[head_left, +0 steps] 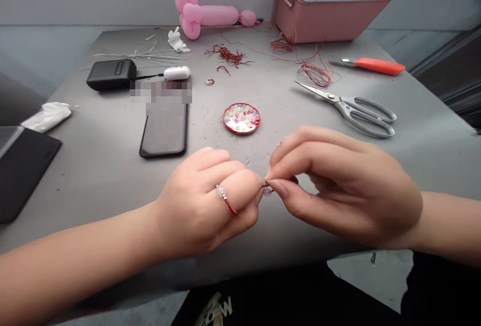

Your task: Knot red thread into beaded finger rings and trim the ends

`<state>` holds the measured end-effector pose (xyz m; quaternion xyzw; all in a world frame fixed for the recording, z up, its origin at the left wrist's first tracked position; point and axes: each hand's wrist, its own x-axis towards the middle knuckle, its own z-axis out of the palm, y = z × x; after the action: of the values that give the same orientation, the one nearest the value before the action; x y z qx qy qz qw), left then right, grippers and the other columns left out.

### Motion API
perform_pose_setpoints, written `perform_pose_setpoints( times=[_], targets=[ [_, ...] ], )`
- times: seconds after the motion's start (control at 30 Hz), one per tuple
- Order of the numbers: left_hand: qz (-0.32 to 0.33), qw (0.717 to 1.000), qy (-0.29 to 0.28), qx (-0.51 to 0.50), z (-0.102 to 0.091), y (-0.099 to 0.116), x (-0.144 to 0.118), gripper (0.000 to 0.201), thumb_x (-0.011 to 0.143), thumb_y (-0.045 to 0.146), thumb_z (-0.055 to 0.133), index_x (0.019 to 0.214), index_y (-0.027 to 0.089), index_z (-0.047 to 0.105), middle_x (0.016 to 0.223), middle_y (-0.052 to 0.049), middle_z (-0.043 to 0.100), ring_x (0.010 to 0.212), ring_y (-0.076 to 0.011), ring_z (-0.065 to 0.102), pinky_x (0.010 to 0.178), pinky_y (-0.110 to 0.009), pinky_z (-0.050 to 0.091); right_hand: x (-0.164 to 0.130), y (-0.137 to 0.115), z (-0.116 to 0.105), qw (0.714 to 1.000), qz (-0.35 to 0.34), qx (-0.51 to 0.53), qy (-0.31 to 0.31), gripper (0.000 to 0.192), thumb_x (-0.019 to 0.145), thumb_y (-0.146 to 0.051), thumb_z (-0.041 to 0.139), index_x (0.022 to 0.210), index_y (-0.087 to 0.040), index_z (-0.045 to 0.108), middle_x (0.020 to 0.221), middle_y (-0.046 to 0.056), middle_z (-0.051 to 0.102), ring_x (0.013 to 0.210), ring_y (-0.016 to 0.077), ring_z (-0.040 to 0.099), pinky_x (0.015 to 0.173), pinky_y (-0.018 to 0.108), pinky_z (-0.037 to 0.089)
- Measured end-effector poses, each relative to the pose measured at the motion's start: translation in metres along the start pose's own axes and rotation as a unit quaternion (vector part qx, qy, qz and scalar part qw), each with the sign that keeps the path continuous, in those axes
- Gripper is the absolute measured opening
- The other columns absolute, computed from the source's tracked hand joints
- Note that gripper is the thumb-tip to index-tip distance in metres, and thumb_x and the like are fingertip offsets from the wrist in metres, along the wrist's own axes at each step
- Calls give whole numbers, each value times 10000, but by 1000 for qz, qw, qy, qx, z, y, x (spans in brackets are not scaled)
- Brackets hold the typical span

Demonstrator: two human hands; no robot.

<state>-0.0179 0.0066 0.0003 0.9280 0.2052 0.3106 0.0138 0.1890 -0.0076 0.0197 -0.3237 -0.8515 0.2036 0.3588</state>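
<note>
My left hand (210,200) and right hand (338,185) pinch one bead (267,190) between meeting fingertips; wire (230,205) trails leftward; bead dish (241,118) beyond.

1. Both forearms are showing bare, no sleeves.
2. Left hand (205,200) is wearing a ring (225,198): red wire band, pale bead, small silver beads.
3. Right hand (338,185) is wearing nothing.
4. Nails are looking short, unpainted.
</note>
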Motion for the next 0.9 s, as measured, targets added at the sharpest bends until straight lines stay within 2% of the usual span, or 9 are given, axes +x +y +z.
perform_pose_setpoints(
  times=[0.1,0.17,0.3,0.4,0.53,0.67,0.8,0.83,0.9],
  targets=[
    [49,996,45,62,3,-6,-1,174,812,91,594,735,220,507,544,44,555,520,-137,422,502,-301,345,4,0,2,982,142,116,-54,177,878,-189,574,703,-183,551,643,-11,577,552,82,535,467,200,460],
    [73,992,65,85,4,-7,-1,194,780,93,630,726,226,500,544,50,563,520,-138,437,501,-303,335,4,0,3,975,168,132,-64,189,885,-189,560,698,-183,536,622,-22,555,528,75,511,441,195,439],
    [-9,999,10,38,-1,1,2,171,852,103,557,708,196,543,546,29,555,538,-139,427,528,-307,361,-4,3,4,999,-26,-39,9,120,863,-95,583,769,-167,564,750,43,582,678,113,574,588,255,516],
    [-60,998,-17,-13,-8,10,4,263,885,109,516,634,172,559,521,22,508,542,-130,417,535,-291,368,-10,4,3,975,-150,-159,25,112,877,-84,574,821,-180,584,769,52,575,747,155,594,638,312,544],
    [-127,989,-37,-61,-10,16,4,295,890,105,490,617,154,591,530,23,475,545,-118,423,535,-268,366,-7,1,-2,934,-260,-245,23,204,869,-53,572,711,-179,601,574,-1,482,644,155,549,586,300,548],
    [-162,980,-23,-114,-3,17,0,301,908,161,477,625,169,582,534,42,437,536,-108,397,548,-260,364,-2,-5,-5,924,-289,-247,35,330,876,-42,570,587,-200,571,525,-14,485,560,124,500,579,262,561],
    [-179,974,-22,-134,2,18,-2,292,911,176,467,639,178,572,542,43,472,545,-108,410,573,-263,376,-7,0,0,930,-265,-255,7,309,890,-70,569,628,-233,581,603,-12,572,642,132,592,595,266,568],
    [-181,974,-23,-136,2,18,-2,291,912,174,463,642,181,569,541,43,479,546,-109,413,577,-265,379,-9,3,2,927,-287,-235,56,328,898,-61,540,624,-240,566,613,-11,575,637,129,595,551,268,546],
    [-168,978,-17,-120,1,16,-2,285,917,165,459,650,189,556,537,44,480,550,-114,414,579,-271,379,-13,8,5,925,-312,-204,79,294,904,-84,535,657,-239,576,684,4,615,692,146,623,527,286,533]
  ],
)
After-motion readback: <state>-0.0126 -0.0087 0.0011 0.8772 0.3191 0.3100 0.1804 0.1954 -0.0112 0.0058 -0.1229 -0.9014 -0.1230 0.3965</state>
